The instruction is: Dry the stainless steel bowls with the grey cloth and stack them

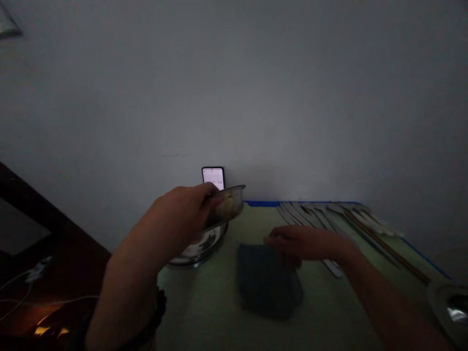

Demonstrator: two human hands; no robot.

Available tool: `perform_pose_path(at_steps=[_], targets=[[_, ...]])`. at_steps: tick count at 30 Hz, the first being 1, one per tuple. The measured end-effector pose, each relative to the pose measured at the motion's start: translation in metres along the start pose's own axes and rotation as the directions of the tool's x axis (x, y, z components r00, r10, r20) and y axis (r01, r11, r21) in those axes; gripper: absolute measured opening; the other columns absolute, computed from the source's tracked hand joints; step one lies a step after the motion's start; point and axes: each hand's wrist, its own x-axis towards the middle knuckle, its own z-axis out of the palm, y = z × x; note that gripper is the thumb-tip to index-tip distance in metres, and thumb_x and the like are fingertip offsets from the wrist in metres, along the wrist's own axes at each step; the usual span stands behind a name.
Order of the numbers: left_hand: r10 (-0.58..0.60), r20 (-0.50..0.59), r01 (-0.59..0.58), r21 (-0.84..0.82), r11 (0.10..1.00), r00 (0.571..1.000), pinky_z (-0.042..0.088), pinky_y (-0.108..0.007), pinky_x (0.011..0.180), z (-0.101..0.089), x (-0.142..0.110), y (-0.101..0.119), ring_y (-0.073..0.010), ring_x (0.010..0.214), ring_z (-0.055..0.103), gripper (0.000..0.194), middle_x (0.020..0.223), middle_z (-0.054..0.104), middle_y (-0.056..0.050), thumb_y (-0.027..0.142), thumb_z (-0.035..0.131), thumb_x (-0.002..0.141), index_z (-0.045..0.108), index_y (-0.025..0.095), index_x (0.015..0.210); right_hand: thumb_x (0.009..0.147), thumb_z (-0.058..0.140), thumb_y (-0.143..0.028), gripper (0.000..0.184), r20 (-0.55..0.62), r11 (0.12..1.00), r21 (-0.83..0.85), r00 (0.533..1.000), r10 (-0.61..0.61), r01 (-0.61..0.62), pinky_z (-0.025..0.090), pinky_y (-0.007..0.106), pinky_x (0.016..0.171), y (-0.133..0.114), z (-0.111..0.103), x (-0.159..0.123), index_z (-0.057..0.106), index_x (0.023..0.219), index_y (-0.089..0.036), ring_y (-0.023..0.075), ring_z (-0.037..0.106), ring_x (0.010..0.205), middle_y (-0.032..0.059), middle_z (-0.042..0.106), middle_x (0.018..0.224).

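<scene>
The left hand (pixel 190 209) gripped a clear container (pixel 233 204); at its 4 o'clock, the right hand (pixel 298 242), grip impossible to tell, overlapped a dark cloth (pixel 265 282).

Left fingers (pixel 209 188) curled, higher; right fingers (pixel 278 237) bent downward; both forearms (pixel 137 261) extended forward

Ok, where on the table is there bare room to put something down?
Bare patches: the table between the left forearm and the dark blurred item, and nearside between that item and the right forearm. Crowded: the right side with utensils, and the round dish beneath the left hand.
</scene>
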Motion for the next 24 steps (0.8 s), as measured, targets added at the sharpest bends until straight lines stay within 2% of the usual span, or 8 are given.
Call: perform_pose_path(at_steps=[4, 9, 11, 13, 15, 19, 21, 24], targets=[[0.297, 0.063, -0.268, -0.288, 0.919, 0.953, 0.042, -0.039, 0.089, 0.005, 0.002, 0.008, -0.0245, 0.083, 0.063, 0.028, 0.085, 0.072, -0.001, 0.043, 0.052, 0.08, 0.074, 0.03, 0.091, 0.085, 0.018, -0.074, 0.073, -0.237, 0.82, 0.553, 0.971, -0.019, 0.151, 0.051, 0.026, 0.047, -0.009, -0.01, -0.01, 0.052, 0.115, -0.017, 0.0181, 0.068, 0.062, 0.0148, 0.071, 0.093], [0.456, -0.005, -0.433, -0.325, 0.841, 0.89, 0.011, -0.052, 0.113, 0.016, 0.013, 0.016, -0.027, 0.114, 0.055, 0.021, 0.105, 0.071, -0.001, 0.042, 0.058, 0.081, 0.074, 0.029, 0.084, 0.092, 0.04, -0.038, 0.024, -0.383, 0.77, 0.607, 0.922, 0.063, 0.199, 0.05, 0.022, 0.043, -0.014, -0.013, -0.006, 0.052, 0.092, -0.017, 0.0159, 0.067, 0.056, 0.0094, 0.071, 0.077], [0.411, -0.119, -0.427, -0.316, 0.847, 0.904, 0.014, -0.054, 0.113, 0.02, 0.018, 0.011, -0.0329, 0.134, 0.036, 0.029, 0.136, 0.054, -0.005, 0.047, 0.069, 0.071, 0.072, 0.025, 0.09, 0.089, 0.042, -0.025, 0.01, -0.435, 0.765, 0.607, 0.896, 0.092, 0.216, 0.05, 0.023, 0.042, -0.014, -0.015, -0.005, 0.048, 0.089, -0.017, 0.0157, 0.067, 0.054, 0.0075, 0.07, 0.073], [0.324, -0.17, -0.365, -0.391, 0.845, 0.931, 0.023, -0.052, 0.111, 0.026, 0.023, 0.002, -0.0379, 0.141, 0.02, 0.064, 0.155, 0.026, -0.01, 0.05, 0.077, 0.06, 0.063, 0.023, 0.116, 0.088, 0.041, -0.019, 0.005, -0.483, 0.772, 0.592, 0.869, 0.111, 0.231, 0.051, 0.023, 0.043, -0.013, -0.016, -0.005, 0.046, 0.09, -0.018, 0.0156, 0.066, 0.053, 0.0055, 0.069, 0.069], [0.281, -0.122, -0.3, -0.547, 0.782, 0.952, 0.028, -0.05, 0.11, 0.034, 0.027, -0.008, -0.0372, 0.141, 0.023, 0.084, 0.156, 0.024, -0.011, 0.051, 0.073, 0.065, 0.042, 0.025, 0.139, 0.087, 0.042, -0.017, 0.005, -0.531, 0.799, 0.553, 0.839, 0.12, 0.236, 0.051, 0.024, 0.042, -0.014, -0.016, -0.006, 0.043, 0.092, -0.019, 0.0153, 0.065, 0.051, 0.0029, 0.067, 0.064], [0.024, -0.002, -0.013, -0.879, 0.476, 1.0, 0.055, -0.037, 0.076, 0.043, 0.033, -0.012, -0.0259, 0.093, 0.066, 0.071, 0.115, 0.065, -0.006, 0.043, 0.057, 0.079, 0.031, 0.031, 0.144, 0.086, 0.044, -0.017, 0.011, -0.567, 0.831, 0.486, 0.821, 0.062, 0.272, 0.053, 0.026, 0.044, -0.019, -0.012, -0.009, 0.042, 0.096, -0.02, 0.0157, 0.065, 0.052, 0.0, 0.063, 0.062], [-0.138, 0.087, 0.135, -0.912, 0.387, 0.987, 0.052, -0.03, 0.054, 0.044, 0.036, -0.008, -0.0187, 0.062, 0.064, 0.066, 0.085, 0.068, -0.002, 0.032, 0.061, 0.074, 0.041, 0.026, 0.136, 0.089, 0.042, -0.022, 0.01, -0.552, 0.823, 0.478, 0.834, 0.009, 0.308, 0.053, 0.026, 0.045, -0.02, -0.012, -0.01, 0.042, 0.099, -0.02, 0.016, 0.066, 0.057, 0.0018, 0.065, 0.068], [-0.252, 0.125, 0.207, -0.919, 0.335, 0.96, 0.045, -0.025, 0.044, 0.045, 0.039, -0.006, -0.0137, 0.047, 0.054, 0.05, 0.063, 0.06, 0.003, 0.019, 0.06, 0.064, 0.057, 0.019, 0.114, 0.096, 0.03, -0.03, 0.022, -0.53, 0.883, 0.361, 0.845, -0.071, 0.301, 0.055, 0.027, 0.054, -0.009, -0.017, -0.007, 0.047, 0.102, -0.019, 0.0162, 0.067, 0.069, 0.008, 0.068, 0.085]])
